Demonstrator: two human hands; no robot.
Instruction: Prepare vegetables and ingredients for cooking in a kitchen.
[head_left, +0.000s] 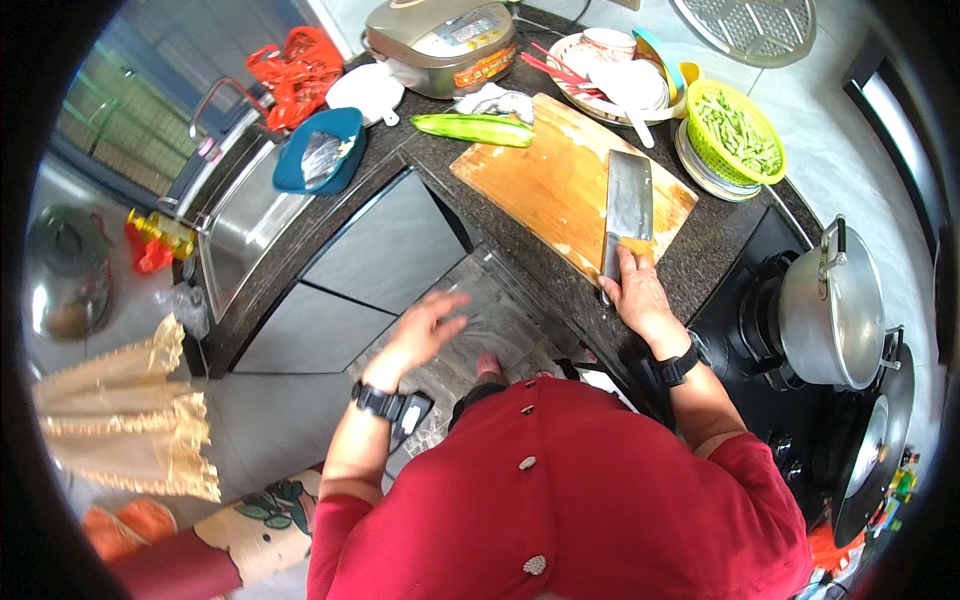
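Note:
A cleaver (630, 196) lies flat on the wooden cutting board (547, 180), its blade pointing away from me. My right hand (641, 296) is at its dark handle, thumb on one side and fingers on the other. My left hand (424, 330) hangs in the air in front of the cabinet, blurred, with its fingers apart and nothing in it. A long, pale green peeled vegetable (474, 130), perhaps a cucumber or gourd, rests across the board's far left corner. Beside it is a crumpled white cloth (495, 100).
Cut green beans (739, 135) fill a yellow-green basket (697, 142) on stacked plates. Behind the board stand a bowl-filled basin (600, 109) and rice cooker (442, 49). A blue tub (281, 172) sits by the sink (247, 217); a metal pot (832, 307) stands on the stove at right.

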